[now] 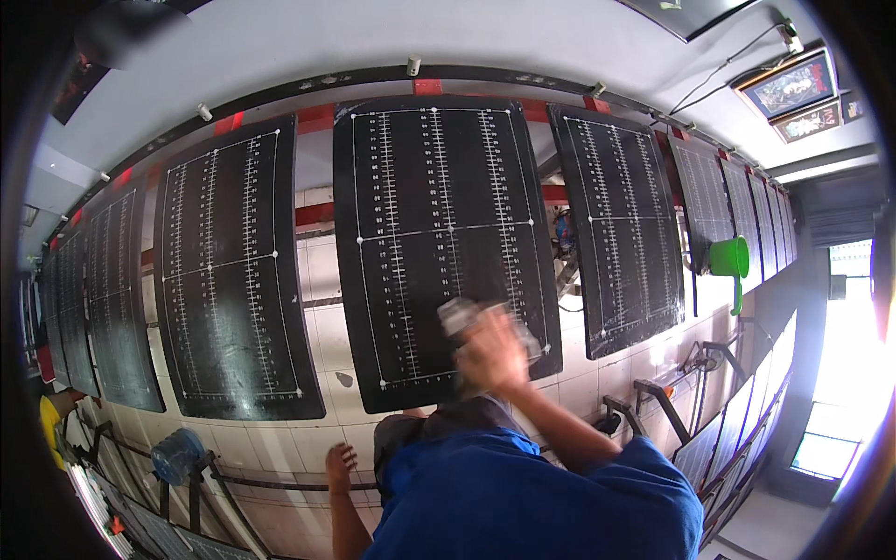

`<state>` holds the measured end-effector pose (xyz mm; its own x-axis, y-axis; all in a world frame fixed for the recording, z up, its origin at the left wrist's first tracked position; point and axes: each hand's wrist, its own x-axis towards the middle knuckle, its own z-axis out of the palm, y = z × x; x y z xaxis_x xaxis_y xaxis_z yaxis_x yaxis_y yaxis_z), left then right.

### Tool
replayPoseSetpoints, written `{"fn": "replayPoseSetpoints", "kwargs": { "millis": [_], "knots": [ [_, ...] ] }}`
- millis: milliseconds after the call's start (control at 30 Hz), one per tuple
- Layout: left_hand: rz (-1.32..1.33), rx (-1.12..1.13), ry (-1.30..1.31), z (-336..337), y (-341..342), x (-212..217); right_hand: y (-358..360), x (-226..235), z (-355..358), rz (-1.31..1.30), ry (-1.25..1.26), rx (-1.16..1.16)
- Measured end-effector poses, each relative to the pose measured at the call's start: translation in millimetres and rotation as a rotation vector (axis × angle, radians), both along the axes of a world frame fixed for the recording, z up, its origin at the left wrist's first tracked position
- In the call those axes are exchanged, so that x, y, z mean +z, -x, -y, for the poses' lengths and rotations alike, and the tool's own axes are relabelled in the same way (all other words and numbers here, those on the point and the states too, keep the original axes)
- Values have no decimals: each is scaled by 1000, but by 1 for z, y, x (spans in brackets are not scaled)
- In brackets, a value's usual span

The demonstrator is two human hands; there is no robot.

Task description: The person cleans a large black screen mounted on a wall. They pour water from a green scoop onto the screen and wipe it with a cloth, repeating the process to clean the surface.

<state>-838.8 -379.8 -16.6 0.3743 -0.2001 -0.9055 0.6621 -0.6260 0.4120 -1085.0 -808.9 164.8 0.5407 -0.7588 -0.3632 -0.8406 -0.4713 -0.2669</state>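
Neither of my own hands shows in the head view. A person in a blue shirt (532, 504) stands right in front of me, facing the wall. That person's raised hand (490, 353) holds a blurred pale thing (459, 314), perhaps a cloth, against the middle black panel (420, 215). Their other hand (339, 464) lies flat on the white wall tiles (327, 411) below the panel, fingers apart.
Several black panels with white ruled lines hang in a row, among them a left panel (229, 271) and a right panel (621, 224). A green plastic jug (730, 259) hangs at right. A blue bottle (175, 455) and metal brackets (653, 397) sit below.
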Motion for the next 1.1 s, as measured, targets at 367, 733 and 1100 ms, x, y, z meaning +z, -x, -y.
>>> {"fn": "replayPoseSetpoints", "kwargs": {
  "millis": [367, 733, 1100],
  "knots": [
    [28, -296, -50, 7, 51, 35, -202, -39, 309, 1, 441, -171],
    [-223, -42, -207, -26, 49, -16, -6, -45, 159, 156, 366, 80],
    [61, -795, -261, -68, 139, 58, -282, -62, 368, 36, 467, -283]
  ]
}}
